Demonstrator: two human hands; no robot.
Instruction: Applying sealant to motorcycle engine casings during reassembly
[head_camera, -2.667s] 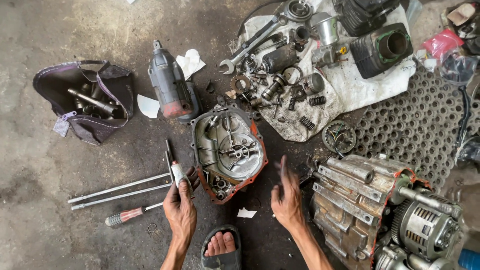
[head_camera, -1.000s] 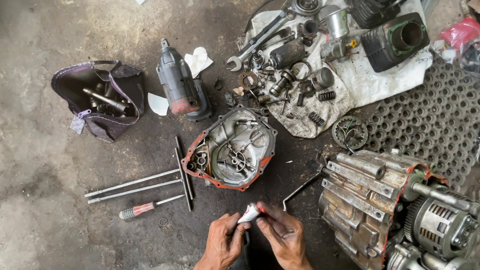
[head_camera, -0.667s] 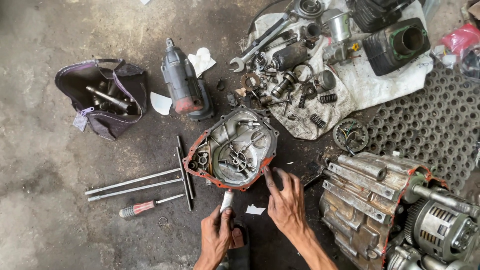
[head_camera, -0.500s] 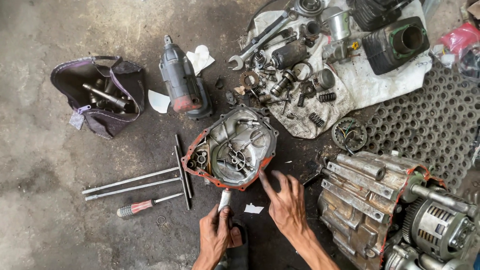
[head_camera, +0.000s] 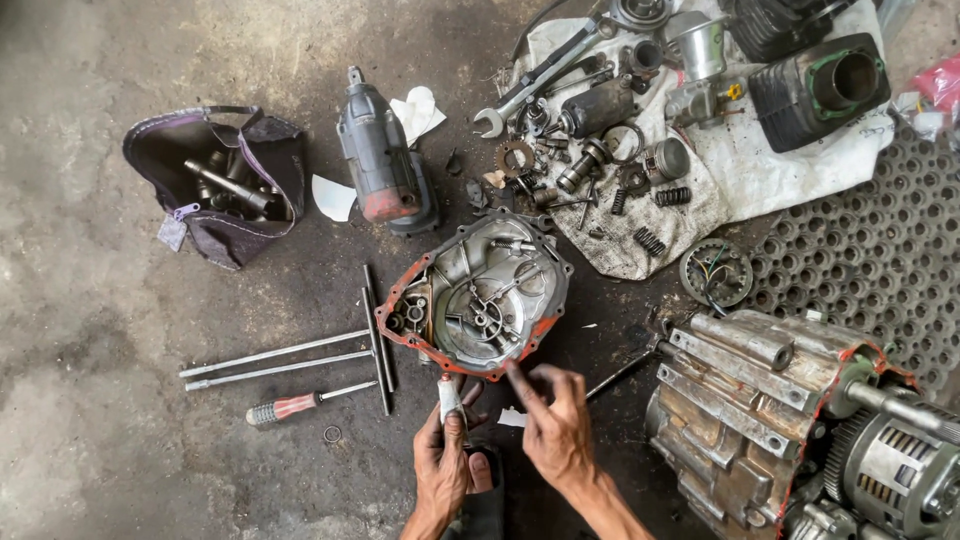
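Note:
An engine side cover (head_camera: 490, 295) with a red gasket rim lies open side up on the concrete floor. My left hand (head_camera: 445, 465) grips a small grey tool (head_camera: 449, 396) whose tip meets the cover's near edge. My right hand (head_camera: 553, 425) is beside it, holding nothing, fingers spread and index fingertip touching the cover's lower rim. A small white scrap (head_camera: 512, 417) lies between my hands. My foot in a sandal (head_camera: 482, 480) shows below them.
Engine block (head_camera: 790, 410) at right. Two T-handle wrenches (head_camera: 300, 355) and a red-handled screwdriver (head_camera: 285, 408) at left. Impact wrench (head_camera: 378, 160) and open tool bag (head_camera: 215, 185) behind. White cloth (head_camera: 740, 185) with several parts, a spanner (head_camera: 535, 88) and a cylinder (head_camera: 815, 90); perforated mat (head_camera: 880, 270).
Both hands were together on the white scrap in front of me. They have parted and reached forward; my left hand now holds the tool at the cover's edge and my right touches the rim.

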